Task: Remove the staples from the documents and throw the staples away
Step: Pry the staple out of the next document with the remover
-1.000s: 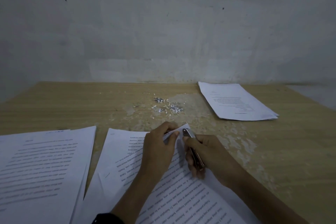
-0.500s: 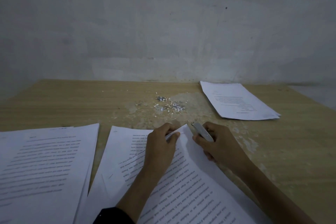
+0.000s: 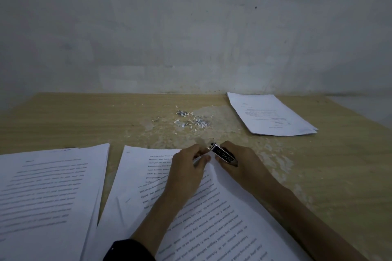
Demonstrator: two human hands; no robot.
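we see left hand (image 3: 186, 172) fingers pinching document (image 3: 216, 214) corner | right hand (image 3: 244, 167) fingers gripping stapler (image 3: 223, 154) | staple scraps (image 3: 192, 120) on desk (image 3: 63, 116)

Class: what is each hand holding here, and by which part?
The right hand grips the small metal stapler by its near half, tip free. The left hand pinches the middle document at its far right corner.

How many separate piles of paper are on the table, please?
3. The left pile lies at the near edge, the middle pile under the left hand, the far pile at the back right. Others may lie outside the frame.
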